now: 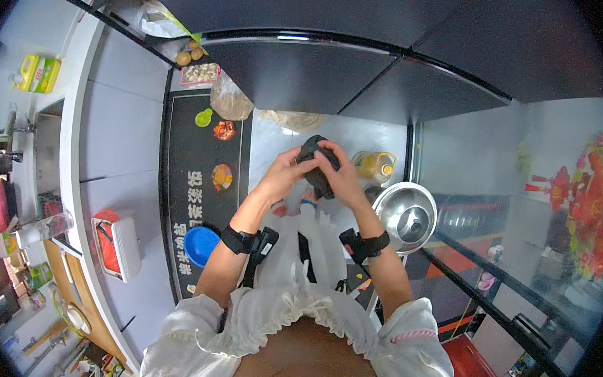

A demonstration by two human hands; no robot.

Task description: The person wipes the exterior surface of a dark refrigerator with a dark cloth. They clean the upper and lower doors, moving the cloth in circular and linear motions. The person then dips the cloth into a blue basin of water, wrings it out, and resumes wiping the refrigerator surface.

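Note:
A crumpled dark grey cloth [313,149] is held up between both hands, in front of the body. My left hand [285,172] grips its left side, with the thumb laid across its front. On the other side my right hand [339,171] has its fingers over the top and its thumb on the front. Part of the cloth hangs down between the hands. Black straps with small devices are round both forearms. Below the hands are the feet and white clothing. Which kind of cloth it is, I cannot tell.
Dark cabinets [300,74] stand in front. A bottle of yellow oil [375,166] and a steel pot lid [405,218] are close on the right. Left are a dark floor mat [193,143], a blue basin [201,245] and the white counter edge [72,170].

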